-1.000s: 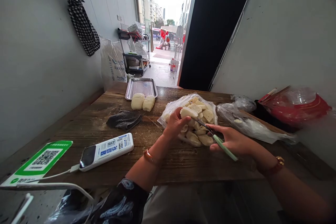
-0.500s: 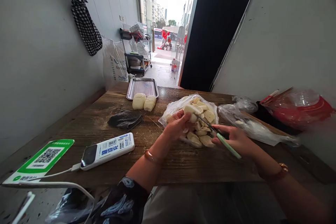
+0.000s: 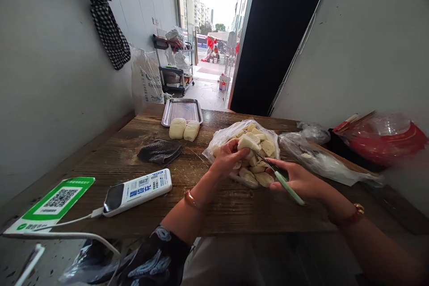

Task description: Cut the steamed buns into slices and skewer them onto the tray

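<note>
My left hand is closed on a pale steamed bun piece, raised above an opened plastic bag. In my right hand is a knife with a pale green handle, its thin dark blade pointing up and left. The blade tip meets or lies just behind the lower right side of the bun; which, I cannot tell. Below both hands, the clear plastic bag is spread around many cut bun slices. Two whole steamed buns sit side by side on the wooden table, left of the bag.
A metal tray lies behind the whole buns. Nearer are a dark cloth, a white power bank with a cable, and a green QR-code card. Crumpled plastic bags and a red container occupy the right side.
The bun piece in my left hand has shifted slightly right and turned, showing a flat pale side. My right hand and the knife have moved a little up and left.
</note>
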Demonstrator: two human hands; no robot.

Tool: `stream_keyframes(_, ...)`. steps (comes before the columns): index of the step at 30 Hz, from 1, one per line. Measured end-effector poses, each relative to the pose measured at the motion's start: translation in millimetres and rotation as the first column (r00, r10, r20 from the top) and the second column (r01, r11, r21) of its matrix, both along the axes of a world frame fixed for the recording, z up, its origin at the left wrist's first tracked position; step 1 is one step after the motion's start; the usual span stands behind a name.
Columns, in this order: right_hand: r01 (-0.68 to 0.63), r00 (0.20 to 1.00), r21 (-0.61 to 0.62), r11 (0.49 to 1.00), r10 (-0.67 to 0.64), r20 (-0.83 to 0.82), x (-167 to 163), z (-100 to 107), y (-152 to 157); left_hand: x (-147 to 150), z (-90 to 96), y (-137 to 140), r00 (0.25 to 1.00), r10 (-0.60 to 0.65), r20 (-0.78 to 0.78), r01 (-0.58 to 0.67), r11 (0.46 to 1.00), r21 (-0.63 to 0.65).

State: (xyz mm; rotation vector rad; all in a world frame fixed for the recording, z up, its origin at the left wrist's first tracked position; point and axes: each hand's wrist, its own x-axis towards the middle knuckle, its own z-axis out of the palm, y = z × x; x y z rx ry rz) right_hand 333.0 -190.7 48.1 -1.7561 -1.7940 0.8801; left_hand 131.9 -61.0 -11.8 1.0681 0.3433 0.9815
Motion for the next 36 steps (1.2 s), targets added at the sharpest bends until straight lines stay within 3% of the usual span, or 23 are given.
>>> stream_keyframes(13,0.107,0.992,0.182,0.978,-0.117,0.046,-1.7,-16.6,-5.4,-0.3,-0.7,-0.4,0.998,-0.03,0.05,0.033,0.997,-0.072)
stream_keyframes(17,0.097,0.991,0.183,0.978,-0.111,0.07,1.0,-18.4,-6.7,-2.5,4.7,-2.5,0.99,-0.109,0.089,0.12,0.985,-0.128)
stream_keyframes(23,0.072,0.995,0.09,0.993,-0.078,0.069,3.8,-12.6,-13.4,-4.0,8.6,-4.7,0.993,-0.103,0.058,0.11,0.985,-0.131)
stream_keyframes(28,0.035,0.999,0.02,0.999,-0.035,-0.01,4.3,-14.2,-11.8,-1.8,5.3,-3.8,0.995,-0.098,0.004,0.098,0.993,-0.066)
stream_keyframes(36,-0.017,1.0,0.007,1.0,0.017,-0.006,-0.1,-6.0,-2.0,-6.5,11.1,-6.0,0.978,0.007,-0.207,0.034,0.98,0.194)
